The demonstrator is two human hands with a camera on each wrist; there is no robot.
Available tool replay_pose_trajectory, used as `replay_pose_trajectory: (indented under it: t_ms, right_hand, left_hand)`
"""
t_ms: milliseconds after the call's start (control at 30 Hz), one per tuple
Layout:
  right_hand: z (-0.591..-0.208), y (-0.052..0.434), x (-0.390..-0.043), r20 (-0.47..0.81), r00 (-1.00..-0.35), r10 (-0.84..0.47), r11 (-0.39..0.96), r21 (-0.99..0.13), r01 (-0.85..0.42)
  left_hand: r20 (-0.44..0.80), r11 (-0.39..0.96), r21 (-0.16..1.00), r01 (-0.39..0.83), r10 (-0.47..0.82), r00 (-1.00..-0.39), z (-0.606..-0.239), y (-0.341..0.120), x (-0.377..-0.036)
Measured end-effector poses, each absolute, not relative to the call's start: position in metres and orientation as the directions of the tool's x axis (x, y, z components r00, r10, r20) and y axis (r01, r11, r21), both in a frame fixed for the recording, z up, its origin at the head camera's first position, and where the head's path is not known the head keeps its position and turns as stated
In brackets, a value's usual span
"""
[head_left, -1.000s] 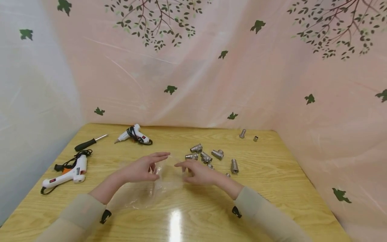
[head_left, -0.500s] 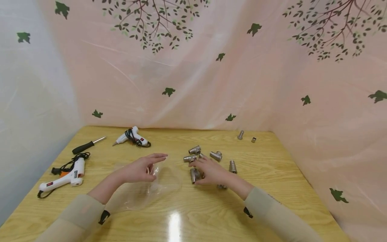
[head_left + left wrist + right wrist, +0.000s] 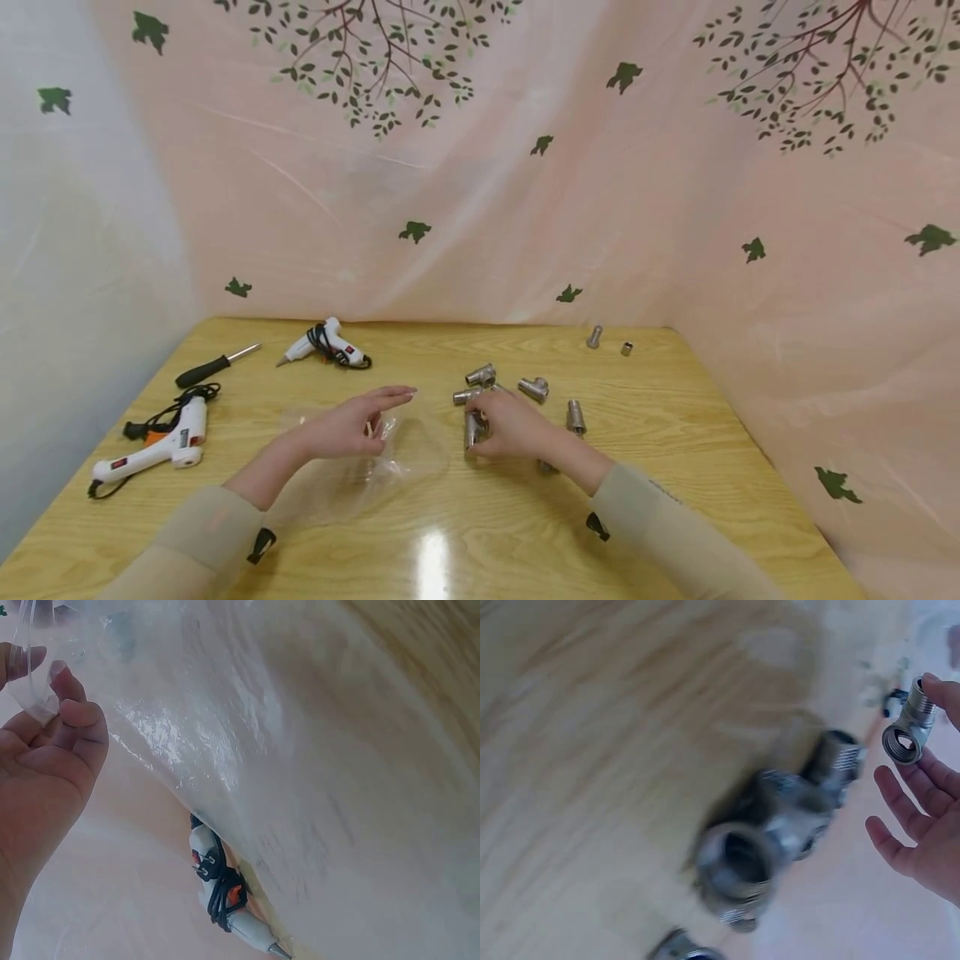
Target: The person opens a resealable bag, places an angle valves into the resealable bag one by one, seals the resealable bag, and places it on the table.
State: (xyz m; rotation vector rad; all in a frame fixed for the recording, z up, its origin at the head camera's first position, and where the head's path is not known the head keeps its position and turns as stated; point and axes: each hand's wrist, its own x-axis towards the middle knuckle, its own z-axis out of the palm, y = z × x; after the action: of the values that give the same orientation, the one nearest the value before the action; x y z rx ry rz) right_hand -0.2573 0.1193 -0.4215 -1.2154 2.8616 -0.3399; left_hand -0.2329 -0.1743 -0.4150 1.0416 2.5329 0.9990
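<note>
Fitting (image 3: 472,429) gripped in right hand (image 3: 510,427) fingers; left hand (image 3: 345,427) pinches bag (image 3: 375,467) open — best held wide and steady.

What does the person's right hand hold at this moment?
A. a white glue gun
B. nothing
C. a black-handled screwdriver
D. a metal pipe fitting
D: in the head view the right hand grips a metal pipe fitting beside the other fittings, and the right wrist view shows a threaded fitting pinched at its fingertips.
</note>
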Motion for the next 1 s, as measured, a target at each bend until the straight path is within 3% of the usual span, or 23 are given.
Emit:
replay_pose_trajectory:
  t_ms: [200, 367, 633, 1000]
  right_hand:
    - [-0.405, 0.102, -0.247, 0.158, -0.668, -0.727, 0.623, -0.256, -0.739]
    - [-0.405, 0.082, -0.242, 0.141, -0.638, -0.757, 0.575, -0.319, -0.753]
    - [-0.423, 0.059, -0.242, 0.070, -0.591, -0.804, 0.551, -0.286, -0.784]
    - [-0.431, 0.056, -0.239, 0.061, -0.609, -0.791, 0.575, -0.263, -0.774]
  left_hand:
    - [0.035, 0.519, 0.676, 0.523, 0.687, -0.726, -0.415, -0.171, -0.232]
    - [0.029, 0.511, 0.695, 0.506, 0.683, -0.729, -0.416, -0.166, -0.231]
    - [0.048, 0.487, 0.705, 0.516, 0.694, -0.719, -0.411, -0.159, -0.229]
    - [0.075, 0.485, 0.672, 0.560, 0.707, -0.703, -0.416, -0.162, -0.231]
